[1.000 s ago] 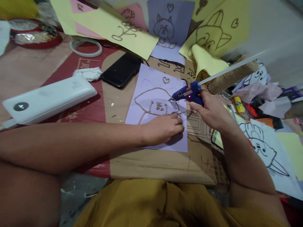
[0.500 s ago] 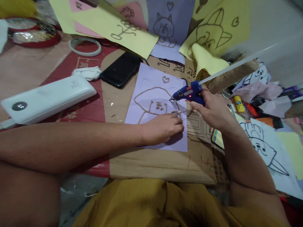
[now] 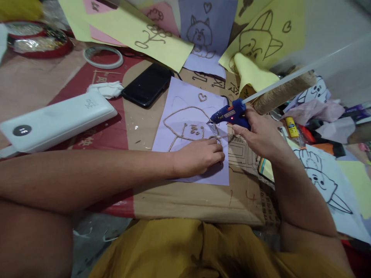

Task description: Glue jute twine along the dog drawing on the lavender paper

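My right hand (image 3: 261, 133) is wrapped round a blue hot glue gun (image 3: 230, 115), its small red light lit and a long whitish glue stick (image 3: 278, 82) jutting from its back. The nozzle points down-left at a sheet of lilac paper (image 3: 164, 133), just over or touching it; I cannot tell which. Brown twine (image 3: 181, 111) lies on the sheet as an animal head outline, with a small twine heart (image 3: 202, 97) above and faint pencil ears. My left hand (image 3: 199, 157) rests on the sheet's lower part, fingers curled and closed; anything under them is hidden.
Left of the paper are a black phone (image 3: 147, 85), a white power bank (image 3: 59, 121), crumpled tissue (image 3: 106, 89) and a tape roll (image 3: 103, 58). A twine spool (image 3: 285, 92) lies behind my right hand. Finished twine pictures (image 3: 199, 34) lean at the back; a glue stick tube (image 3: 291, 127) and drawings lie right.
Almost nothing differs. The whole view has shifted very slightly; both hands and the glue gun keep their places over the lilac paper.
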The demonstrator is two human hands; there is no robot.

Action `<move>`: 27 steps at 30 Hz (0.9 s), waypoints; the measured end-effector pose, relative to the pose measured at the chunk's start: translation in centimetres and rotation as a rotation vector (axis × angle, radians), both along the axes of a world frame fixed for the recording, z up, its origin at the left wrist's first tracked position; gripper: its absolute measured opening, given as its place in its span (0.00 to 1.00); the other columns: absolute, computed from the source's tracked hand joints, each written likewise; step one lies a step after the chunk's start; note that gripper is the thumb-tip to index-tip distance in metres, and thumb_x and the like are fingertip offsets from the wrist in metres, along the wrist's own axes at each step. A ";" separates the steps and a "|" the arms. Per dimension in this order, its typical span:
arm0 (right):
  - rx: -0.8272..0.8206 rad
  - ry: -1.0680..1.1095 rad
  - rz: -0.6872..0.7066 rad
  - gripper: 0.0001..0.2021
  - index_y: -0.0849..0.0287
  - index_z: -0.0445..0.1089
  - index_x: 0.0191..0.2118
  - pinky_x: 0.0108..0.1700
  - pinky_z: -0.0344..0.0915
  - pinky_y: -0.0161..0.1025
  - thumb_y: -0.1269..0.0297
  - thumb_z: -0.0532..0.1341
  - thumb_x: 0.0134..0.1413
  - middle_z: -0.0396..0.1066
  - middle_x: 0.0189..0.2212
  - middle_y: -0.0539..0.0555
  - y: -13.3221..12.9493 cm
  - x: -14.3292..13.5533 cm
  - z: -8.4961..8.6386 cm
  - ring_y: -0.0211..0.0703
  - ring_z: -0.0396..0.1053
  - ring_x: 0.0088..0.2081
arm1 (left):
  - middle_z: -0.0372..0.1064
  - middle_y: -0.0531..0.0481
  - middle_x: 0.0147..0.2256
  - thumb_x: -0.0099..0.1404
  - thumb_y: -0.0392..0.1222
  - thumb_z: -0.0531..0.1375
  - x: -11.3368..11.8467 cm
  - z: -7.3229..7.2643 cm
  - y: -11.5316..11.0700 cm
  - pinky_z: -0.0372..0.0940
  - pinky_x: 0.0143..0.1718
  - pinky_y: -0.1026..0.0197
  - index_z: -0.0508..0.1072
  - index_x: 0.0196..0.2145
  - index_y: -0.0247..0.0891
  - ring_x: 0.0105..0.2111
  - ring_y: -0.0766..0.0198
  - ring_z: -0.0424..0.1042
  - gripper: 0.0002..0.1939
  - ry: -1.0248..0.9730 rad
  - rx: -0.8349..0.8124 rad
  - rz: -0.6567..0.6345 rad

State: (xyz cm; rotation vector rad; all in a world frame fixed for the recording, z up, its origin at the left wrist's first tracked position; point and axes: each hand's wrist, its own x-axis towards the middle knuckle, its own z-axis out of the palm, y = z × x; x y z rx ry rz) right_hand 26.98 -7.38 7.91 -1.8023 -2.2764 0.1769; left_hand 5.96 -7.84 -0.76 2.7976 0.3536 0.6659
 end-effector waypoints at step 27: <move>-0.249 0.750 -0.202 0.14 0.52 0.62 0.38 0.21 0.61 0.38 0.48 0.61 0.61 0.70 0.28 0.50 1.6 2.0 -2.7 0.38 0.62 0.21 | 0.77 0.44 0.39 0.71 0.36 0.61 -0.1 -0.4 0.2 0.67 0.42 0.55 0.79 0.40 0.35 0.39 0.57 0.73 0.06 -0.039 -0.048 -0.011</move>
